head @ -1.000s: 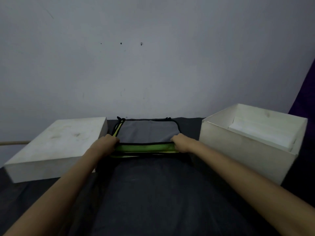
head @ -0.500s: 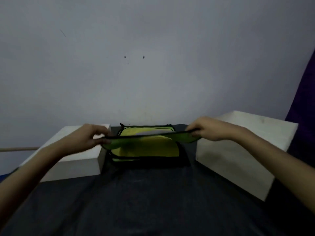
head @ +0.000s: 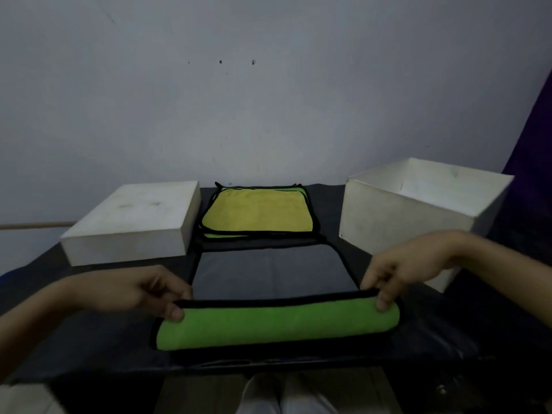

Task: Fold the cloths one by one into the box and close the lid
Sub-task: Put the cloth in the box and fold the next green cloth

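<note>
A cloth with a grey face and a green underside (head: 274,322) lies spread on the dark table in front of me, its near edge curled over so the green shows. My left hand (head: 143,289) pinches the near left corner and my right hand (head: 400,268) pinches the near right corner. Behind it a stack of cloths (head: 258,213) lies flat, a yellow one on top. The open white box (head: 397,219) stands at the right. The white lid (head: 131,222) rests at the left.
The dark-covered table (head: 89,339) ends just below the cloth, with my legs visible under its edge. A pale wall rises close behind the stack. A purple cloth hangs at the far right (head: 537,144).
Both hands lifted the grey-green cloth off the stack and drew it toward me, laying it on the table. The yellow cloth is now uncovered on the stack.
</note>
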